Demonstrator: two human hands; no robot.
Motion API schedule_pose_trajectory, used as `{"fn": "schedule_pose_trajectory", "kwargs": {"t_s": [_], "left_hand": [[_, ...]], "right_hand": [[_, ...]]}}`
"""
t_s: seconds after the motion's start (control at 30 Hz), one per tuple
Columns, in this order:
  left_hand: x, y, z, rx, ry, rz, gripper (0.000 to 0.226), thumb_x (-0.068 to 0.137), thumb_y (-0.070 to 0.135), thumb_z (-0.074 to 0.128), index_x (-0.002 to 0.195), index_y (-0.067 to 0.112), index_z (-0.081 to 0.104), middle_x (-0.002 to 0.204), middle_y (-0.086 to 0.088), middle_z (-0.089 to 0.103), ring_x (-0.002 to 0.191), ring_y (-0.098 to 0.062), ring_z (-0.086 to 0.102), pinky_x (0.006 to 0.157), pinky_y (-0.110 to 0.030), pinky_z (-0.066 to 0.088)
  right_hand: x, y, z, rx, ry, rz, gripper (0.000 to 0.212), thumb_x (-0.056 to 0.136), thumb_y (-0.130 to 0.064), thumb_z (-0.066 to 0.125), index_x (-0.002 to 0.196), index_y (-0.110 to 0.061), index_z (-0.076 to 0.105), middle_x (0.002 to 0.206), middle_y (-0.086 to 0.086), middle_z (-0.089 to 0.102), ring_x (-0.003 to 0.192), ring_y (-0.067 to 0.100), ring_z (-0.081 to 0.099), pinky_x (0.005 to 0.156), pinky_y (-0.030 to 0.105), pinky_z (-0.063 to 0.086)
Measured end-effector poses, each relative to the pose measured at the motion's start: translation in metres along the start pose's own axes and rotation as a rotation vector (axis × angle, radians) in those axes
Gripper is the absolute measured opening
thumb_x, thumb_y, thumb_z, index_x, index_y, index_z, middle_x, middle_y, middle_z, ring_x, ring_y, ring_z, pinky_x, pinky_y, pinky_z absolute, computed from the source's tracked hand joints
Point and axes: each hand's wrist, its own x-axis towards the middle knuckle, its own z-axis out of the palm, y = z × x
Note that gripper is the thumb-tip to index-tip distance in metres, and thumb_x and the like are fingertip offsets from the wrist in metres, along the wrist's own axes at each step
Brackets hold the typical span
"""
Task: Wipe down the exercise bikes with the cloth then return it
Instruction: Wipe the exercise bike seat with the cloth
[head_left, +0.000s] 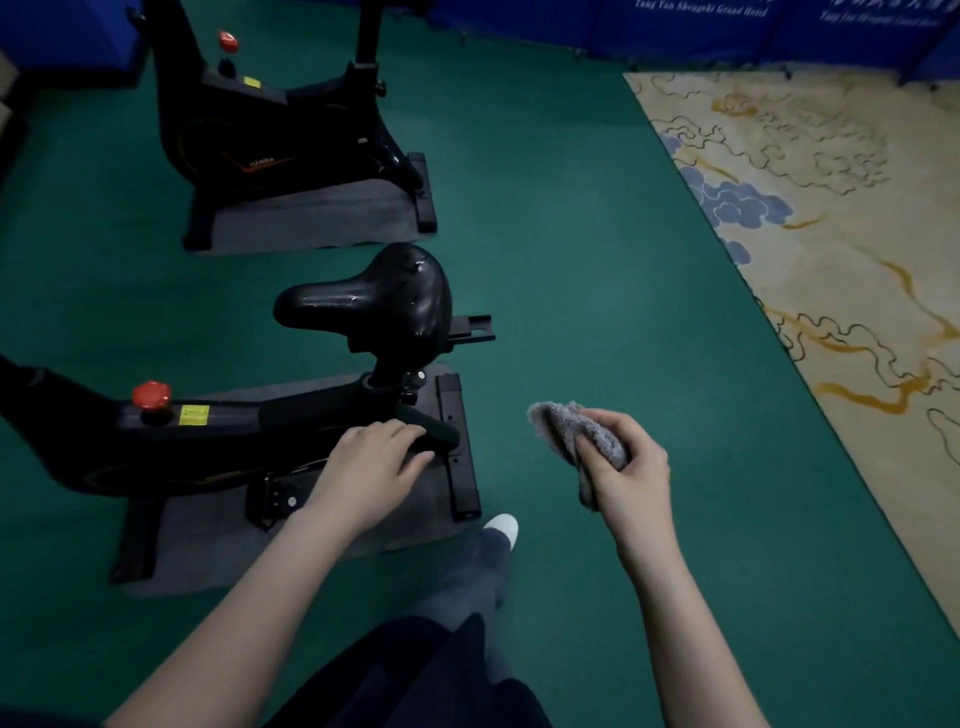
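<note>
Two black exercise bikes stand on grey mats on the green floor. The near bike has a shiny black saddle and a red knob. The far bike stands behind it at the upper left. My left hand hovers palm down over the near bike's frame just below the seat post, fingers apart, holding nothing. My right hand is to the right of the bike, over the bare floor, shut on a crumpled grey cloth.
A cream patterned carpet covers the floor on the right. Blue partition screens line the back. My leg and white shoe stand beside the near bike's rear foot bar. Green floor lies between bikes and carpet.
</note>
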Motion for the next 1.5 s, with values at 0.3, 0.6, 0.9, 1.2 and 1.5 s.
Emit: {"fn": "schedule_pose_trajectory", "kwargs": {"t_s": [0.3,0.6,0.9,1.2,1.5], "left_hand": [[0.071,0.011,0.02,-0.131,-0.035,-0.196,0.048,0.099,0.046,0.035,0.141,0.022,0.041,0.14,0.007,0.046,0.124,-0.014,0.046,0.103,-0.032,0.037],[0.118,0.019,0.006,-0.215,0.003,-0.375,0.049,0.099,0.049,0.032,0.141,0.024,0.04,0.138,0.009,0.047,0.123,-0.012,0.046,0.103,-0.03,0.035],[0.103,0.014,0.009,-0.359,0.095,-0.7,0.05,0.098,0.05,0.033,0.141,0.025,0.041,0.14,0.01,0.046,0.126,-0.009,0.043,0.106,-0.029,0.033],[0.134,0.037,-0.002,-0.473,0.284,-1.13,0.051,0.098,0.049,0.034,0.14,0.022,0.043,0.139,0.007,0.048,0.127,-0.013,0.044,0.107,-0.032,0.034],[0.203,0.062,-0.02,-0.662,0.642,-1.486,0.046,0.098,0.041,0.04,0.137,0.017,0.047,0.136,0.001,0.05,0.125,-0.02,0.047,0.106,-0.04,0.037]], "right_hand": [[0.116,-0.015,0.001,-0.125,-0.207,-0.062,0.025,0.085,-0.003,0.065,0.089,-0.027,0.069,0.094,-0.02,0.072,0.074,0.003,0.063,0.066,0.026,0.046],[0.207,-0.038,0.027,-0.143,-0.395,-0.078,0.023,0.085,-0.002,0.065,0.089,-0.024,0.07,0.085,-0.012,0.073,0.066,0.005,0.06,0.056,0.018,0.047],[0.257,-0.058,0.099,-0.151,-0.742,-0.185,0.022,0.085,-0.002,0.066,0.088,-0.024,0.069,0.086,-0.008,0.073,0.074,0.002,0.063,0.065,0.018,0.048],[0.343,-0.076,0.155,-0.111,-1.086,-0.249,0.019,0.087,-0.005,0.065,0.092,-0.022,0.07,0.086,-0.007,0.07,0.074,0.01,0.059,0.068,0.03,0.046],[0.419,-0.081,0.196,-0.153,-1.383,-0.355,0.02,0.089,-0.007,0.065,0.096,-0.024,0.069,0.092,-0.012,0.071,0.087,0.005,0.065,0.073,0.016,0.048]]}}
